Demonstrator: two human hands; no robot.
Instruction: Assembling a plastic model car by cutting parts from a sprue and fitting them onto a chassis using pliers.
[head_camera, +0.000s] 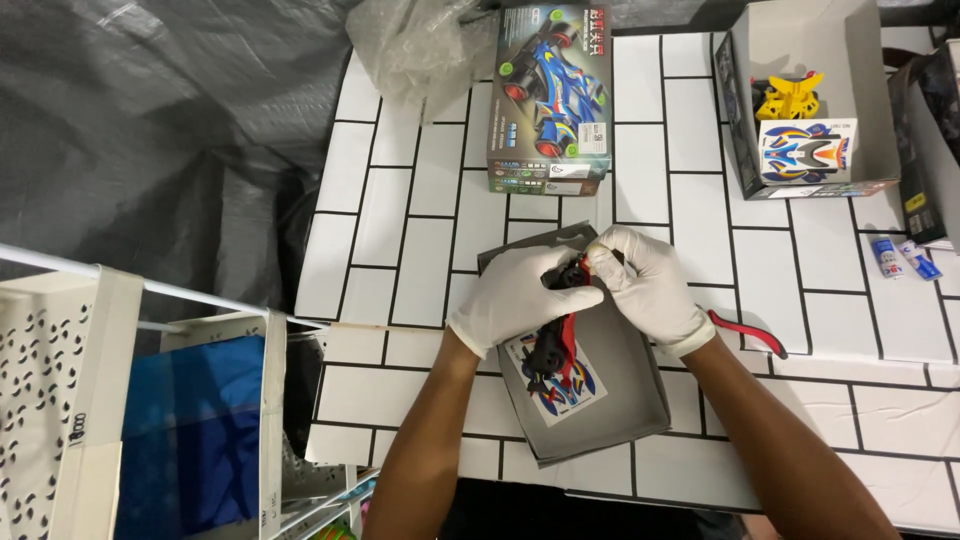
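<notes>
1. Across the right and centre of my view lies the white table surface with a black brick-line pattern (420, 200); it is the work surface and reaches from the top edge to the bottom right.
2. The upper left of the frame is filled by dark grey plastic sheeting (150, 110), creased and hanging beside the table.
3. At lower left I see a white perforated rack with a blue panel (190, 420) and a thin white rail crossing above it.
4. At lower centre a shallow grey cardboard box tray (640, 400) rests on the table, with a printed sticker sheet (580, 388) lying inside.
5. At upper right stands an open grey cardboard box (860, 80) with yellow toy parts inside.
6. At top centre lies a closed printed toy-car box with a blue racer picture (550, 95); crumpled clear plastic wrap (415, 45) touches its left side.
7. My left hand in a white glove (515, 295) is closed around the red and black toy car chassis (558, 335), which sits above the tray.
8. My right hand in a white glove (645, 285) pinches the chassis's upper end, fingertips closed on it.
9. Red-handled pliers (750, 335) lie just beside my right wrist.
10. Two small white and blue tubes (903, 257) lie at the right edge.
</notes>
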